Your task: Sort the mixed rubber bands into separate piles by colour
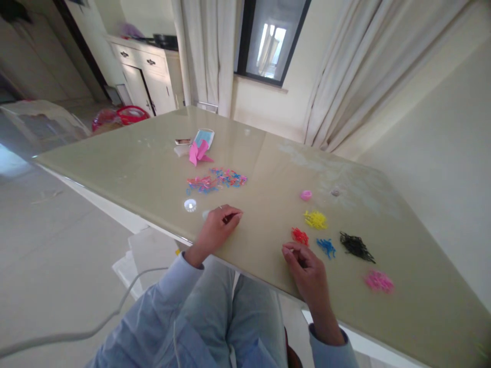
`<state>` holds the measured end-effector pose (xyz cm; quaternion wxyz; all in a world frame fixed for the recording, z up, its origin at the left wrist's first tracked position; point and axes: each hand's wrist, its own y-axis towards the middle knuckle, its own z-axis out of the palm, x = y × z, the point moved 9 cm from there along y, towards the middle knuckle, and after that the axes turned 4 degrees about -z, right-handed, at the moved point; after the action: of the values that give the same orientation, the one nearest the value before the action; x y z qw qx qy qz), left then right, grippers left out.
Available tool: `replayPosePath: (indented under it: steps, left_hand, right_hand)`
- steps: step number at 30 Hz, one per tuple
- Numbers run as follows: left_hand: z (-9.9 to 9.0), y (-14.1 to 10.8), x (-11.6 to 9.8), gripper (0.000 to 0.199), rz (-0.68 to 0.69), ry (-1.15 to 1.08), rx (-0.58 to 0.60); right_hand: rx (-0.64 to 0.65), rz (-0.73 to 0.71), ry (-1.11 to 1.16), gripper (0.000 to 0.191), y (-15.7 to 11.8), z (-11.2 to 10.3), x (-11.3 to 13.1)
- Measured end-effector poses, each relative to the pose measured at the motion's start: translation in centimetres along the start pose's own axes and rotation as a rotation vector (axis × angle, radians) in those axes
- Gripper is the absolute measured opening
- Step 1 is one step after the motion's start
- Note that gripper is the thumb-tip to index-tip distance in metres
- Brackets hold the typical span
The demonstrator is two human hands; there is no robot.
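Note:
My left hand (221, 227) rests at the near side of the table, thumb and fingertips pinched together; anything between them is too small to see. Beyond it lies a loose mixed heap of small pink, blue and orange bands (218, 180), which look like rubber bands. My right hand (308, 269) is also closed in a pinch, and what it holds, if anything, is hidden. Just past its fingertips sits a red pile (299, 236). Around it are a blue pile (326, 248), a yellow pile (315, 219), a black pile (356, 247) and a pink pile (379, 281).
A clear round dish (190, 205) stands left of my left hand. Farther back lie pink folded pieces (198, 152) and a blue-and-white packet (204, 137). A small pink cup-like thing (306, 195) stands beyond the yellow pile. The table edge (164, 225) runs close before my lap.

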<state>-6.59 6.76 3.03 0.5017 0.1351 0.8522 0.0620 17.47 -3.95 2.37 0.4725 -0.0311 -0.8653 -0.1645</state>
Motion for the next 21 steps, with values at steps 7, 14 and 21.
replayPosePath:
  steps: [7, 14, 21]
  left_hand:
    - [-8.5, 2.4, 4.5, 0.026, -0.197, 0.475, -0.214]
    - [-10.1, 3.0, 6.2, 0.032, -0.297, 0.648, -0.146]
    - [-9.2, 3.8, 6.0, 0.034, -0.272, 0.769, -0.109]
  right_hand:
    - [-0.014, 0.001, -0.028, 0.033, 0.0, -0.1, -0.3]
    - [-0.015, -0.023, -0.072, 0.033, 0.0, -0.2, -0.3]
    - [-0.027, -0.006, -0.074, 0.034, 0.0, -0.2, -0.2]
